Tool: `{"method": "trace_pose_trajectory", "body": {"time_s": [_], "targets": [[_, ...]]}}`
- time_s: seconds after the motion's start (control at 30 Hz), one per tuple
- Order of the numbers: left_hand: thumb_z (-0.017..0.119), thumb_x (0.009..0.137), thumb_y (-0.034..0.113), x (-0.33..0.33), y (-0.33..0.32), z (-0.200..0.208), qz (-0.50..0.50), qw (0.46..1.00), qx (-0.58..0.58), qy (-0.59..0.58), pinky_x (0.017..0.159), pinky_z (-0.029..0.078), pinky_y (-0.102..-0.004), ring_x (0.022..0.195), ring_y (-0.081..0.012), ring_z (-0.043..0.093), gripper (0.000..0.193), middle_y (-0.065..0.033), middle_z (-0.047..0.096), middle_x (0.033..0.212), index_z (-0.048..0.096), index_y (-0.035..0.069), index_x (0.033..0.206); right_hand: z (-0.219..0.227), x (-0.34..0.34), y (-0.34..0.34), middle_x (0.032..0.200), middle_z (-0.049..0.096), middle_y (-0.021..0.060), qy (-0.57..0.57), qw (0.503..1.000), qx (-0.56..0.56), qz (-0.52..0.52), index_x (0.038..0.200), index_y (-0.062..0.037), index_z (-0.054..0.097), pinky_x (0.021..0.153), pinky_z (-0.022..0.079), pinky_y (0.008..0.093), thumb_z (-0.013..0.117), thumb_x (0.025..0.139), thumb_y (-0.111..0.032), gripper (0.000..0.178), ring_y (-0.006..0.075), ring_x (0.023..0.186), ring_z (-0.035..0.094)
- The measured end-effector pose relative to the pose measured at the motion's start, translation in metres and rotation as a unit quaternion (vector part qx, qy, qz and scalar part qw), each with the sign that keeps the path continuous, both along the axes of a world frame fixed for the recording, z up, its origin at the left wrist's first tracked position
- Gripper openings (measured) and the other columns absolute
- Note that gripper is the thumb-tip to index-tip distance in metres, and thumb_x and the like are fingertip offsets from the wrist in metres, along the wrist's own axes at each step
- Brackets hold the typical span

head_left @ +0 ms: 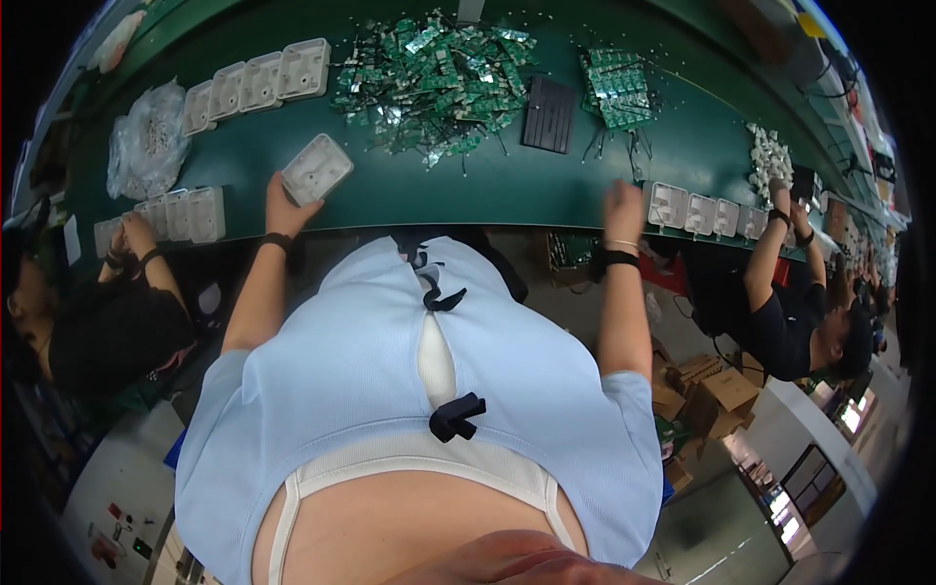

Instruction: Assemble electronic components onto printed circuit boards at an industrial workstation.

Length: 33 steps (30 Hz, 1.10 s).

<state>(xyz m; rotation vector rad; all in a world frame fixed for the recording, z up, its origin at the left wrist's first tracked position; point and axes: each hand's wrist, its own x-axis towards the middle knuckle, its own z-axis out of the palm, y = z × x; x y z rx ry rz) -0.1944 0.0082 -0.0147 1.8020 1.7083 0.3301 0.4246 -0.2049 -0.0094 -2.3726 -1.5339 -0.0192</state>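
My left hand (290, 207) grips a white plastic housing (318, 169) by its lower left side, thumb along the near edge. The housing is a shallow open box, tilted, with its inside facing up. At the table's front edge on the right, my right hand (624, 209) is closed, its fingers curled. Whatever it holds, if anything, is hidden. Just right of that hand begins a row of white housings (669, 205) with thin wires on them. Black bands circle both wrists.
A heap of green circuit boards (439, 83) covers the far middle of the green table (419, 200). Right of it lie a black rectangular block (549, 115) and stacked boards (616, 86). More housings (261, 80) and a plastic bag (151, 141) stand left. Co-workers' hands (780, 198) work at both sides.
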Motion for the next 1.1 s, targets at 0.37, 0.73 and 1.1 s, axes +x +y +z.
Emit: {"method": "trace_pose_trajectory", "body": {"time_s": [0.37, 0.73, 1.1], "targets": [[0.087, 0.059, 0.024, 0.073, -0.034, 0.009, -0.206, 0.974, -0.005, -0.091, 0.117, 0.035, -0.0445, 0.137, -0.0415, 0.043, 0.105, -0.0255, 0.043, 0.145, 0.035, -0.001, 0.147, -0.032, -0.155, 0.17, 0.098, 0.07, 0.0126, 0.459, 0.881, -0.097, -0.059, 0.108, 0.0011, 0.069, 0.072, 0.056, 0.0324, 0.072, 0.092, -0.017, 0.025, 0.0229, 0.086, 0.068], [0.087, 0.059, 0.023, 0.113, -0.007, 0.068, -0.175, 0.962, 0.043, -0.204, 0.116, 0.036, -0.0445, 0.135, -0.0423, 0.045, 0.105, -0.0258, 0.046, 0.143, 0.035, -0.002, 0.147, 0.046, -0.132, 0.194, 0.101, 0.066, 0.0091, 0.996, 0.047, 0.033, -0.075, 0.107, 0.0012, 0.062, 0.07, 0.058, 0.0228, 0.062, 0.101, -0.008, 0.011, 0.0145, 0.086, 0.066], [0.083, 0.062, 0.019, 0.146, 0.017, 0.155, -0.189, 0.945, 0.127, -0.237, 0.113, 0.039, -0.043, 0.134, -0.0376, 0.048, 0.103, -0.022, 0.046, 0.144, 0.033, 0.004, 0.15, 0.18, -0.244, 0.164, 0.106, 0.073, 0.0113, 0.665, 0.714, 0.155, 0.153, 0.102, 0.0022, 0.069, 0.076, 0.057, 0.0265, 0.066, 0.096, -0.002, 0.008, 0.0176, 0.091, 0.07]]}}
